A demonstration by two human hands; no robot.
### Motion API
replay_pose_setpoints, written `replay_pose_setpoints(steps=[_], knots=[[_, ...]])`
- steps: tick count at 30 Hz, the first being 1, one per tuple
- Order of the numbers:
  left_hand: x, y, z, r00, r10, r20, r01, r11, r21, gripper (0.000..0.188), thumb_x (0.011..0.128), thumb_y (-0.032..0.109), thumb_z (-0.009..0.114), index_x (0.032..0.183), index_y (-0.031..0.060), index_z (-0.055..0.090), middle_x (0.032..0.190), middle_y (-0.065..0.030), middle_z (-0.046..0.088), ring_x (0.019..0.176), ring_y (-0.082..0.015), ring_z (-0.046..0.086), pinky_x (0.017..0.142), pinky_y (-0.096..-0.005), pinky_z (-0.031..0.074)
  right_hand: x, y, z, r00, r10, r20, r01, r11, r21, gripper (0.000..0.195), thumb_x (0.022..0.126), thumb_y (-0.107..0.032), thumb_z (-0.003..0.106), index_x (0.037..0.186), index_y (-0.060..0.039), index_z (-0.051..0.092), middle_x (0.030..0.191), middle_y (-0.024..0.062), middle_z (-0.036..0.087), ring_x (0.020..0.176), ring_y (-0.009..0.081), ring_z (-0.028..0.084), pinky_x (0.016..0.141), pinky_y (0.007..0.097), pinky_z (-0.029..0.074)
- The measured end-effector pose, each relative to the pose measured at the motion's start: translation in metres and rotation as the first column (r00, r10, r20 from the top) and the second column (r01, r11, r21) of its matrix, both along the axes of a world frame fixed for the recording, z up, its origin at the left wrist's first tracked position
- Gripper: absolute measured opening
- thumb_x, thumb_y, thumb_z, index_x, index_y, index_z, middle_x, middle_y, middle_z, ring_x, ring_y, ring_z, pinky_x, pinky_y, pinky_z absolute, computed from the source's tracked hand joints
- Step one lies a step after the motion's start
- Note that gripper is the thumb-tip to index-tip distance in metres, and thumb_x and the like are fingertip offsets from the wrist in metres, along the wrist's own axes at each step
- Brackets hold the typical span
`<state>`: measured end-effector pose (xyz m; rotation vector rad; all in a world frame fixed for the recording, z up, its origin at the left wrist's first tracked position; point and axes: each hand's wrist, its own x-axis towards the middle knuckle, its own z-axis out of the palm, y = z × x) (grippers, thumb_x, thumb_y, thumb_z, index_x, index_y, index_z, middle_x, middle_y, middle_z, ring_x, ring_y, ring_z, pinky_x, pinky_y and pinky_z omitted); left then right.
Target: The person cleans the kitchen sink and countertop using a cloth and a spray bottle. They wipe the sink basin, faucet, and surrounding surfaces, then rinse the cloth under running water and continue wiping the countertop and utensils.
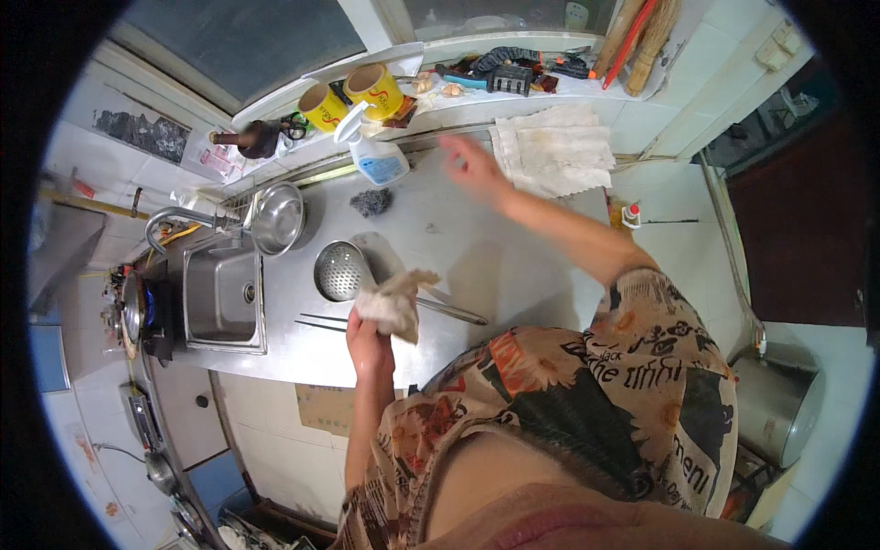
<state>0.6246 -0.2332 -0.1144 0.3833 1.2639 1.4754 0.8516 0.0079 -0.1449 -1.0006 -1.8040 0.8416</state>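
Note:
My left hand (370,347) grips a crumpled, off-white cloth (390,308) above the steel countertop (509,268). Partly behind that cloth lies a perforated ladle (340,270), its handle stretching toward my body. A pair of dark chopsticks (322,321) rests beside my left hand. My right hand (474,170) is blurred and reaches over the back of the counter, fingers partly spread, with nothing visible in it. It is between a white spray bottle (379,161) and a pale folded cloth (553,151) at the back edge. A steel wool scourer (372,201) sits below the bottle.
To the left are a metal bowl (278,218), a sink (221,297) with a curved faucet (180,214), and a pan (130,302) over a blue flame. Yellow tape rolls (373,89), garlic (452,90) and a blue-handled brush (498,79) line the windowsill.

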Motion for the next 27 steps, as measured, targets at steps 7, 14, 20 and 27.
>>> replay_pose_setpoints(steps=[7,14,20,27], knots=[[0.060,0.084,0.016,0.969,-0.236,-0.073,0.244,0.961,0.131,0.051,0.084,0.001,0.044,0.134,0.0038,0.031,0.116,-0.0128,0.050,0.105,-0.0206,0.052,0.086,-0.0339,0.046,-0.029,-0.112,0.042,0.977,0.215,0.015,-0.215,0.975,0.048,0.062,0.074,-0.026,0.072,0.128,-0.0093,0.046,0.126,0.0177,0.044,0.120,0.0321,0.042,0.100,0.0381,0.037],[0.086,0.143,0.029,0.789,-0.611,0.066,0.574,0.771,0.274,0.046,0.091,0.024,0.049,0.133,0.0103,0.036,0.123,-0.0076,0.048,0.112,-0.0205,0.047,0.094,-0.0383,0.039,0.023,-0.071,0.041,0.995,0.038,0.090,-0.025,0.990,-0.140,0.058,0.078,-0.021,0.067,0.129,-0.0080,0.045,0.128,0.0202,0.043,0.120,0.0322,0.043,0.100,0.0374,0.036],[0.071,0.235,0.061,-0.007,0.202,-0.979,0.705,0.696,0.139,0.053,0.079,0.015,0.064,0.127,0.0092,0.044,0.135,-0.0174,0.040,0.125,-0.0343,0.038,0.102,-0.0391,0.034,0.068,0.006,0.059,0.954,-0.254,0.157,0.260,0.965,-0.019,0.069,0.076,-0.019,0.068,0.135,-0.0044,0.034,0.126,0.0233,0.043,0.119,0.0326,0.043,0.099,0.0375,0.037],[0.056,0.382,0.103,-0.387,0.546,-0.743,0.681,0.712,0.169,0.058,0.070,0.002,0.063,0.126,0.0072,0.045,0.133,-0.0200,0.041,0.119,-0.0373,0.042,0.098,-0.0421,0.037,0.061,0.139,0.109,0.850,-0.405,0.337,0.215,0.851,0.479,0.040,0.076,-0.021,0.066,0.110,-0.0046,0.053,0.117,0.0176,0.050,0.110,0.0336,0.049,0.090,0.0403,0.044]])
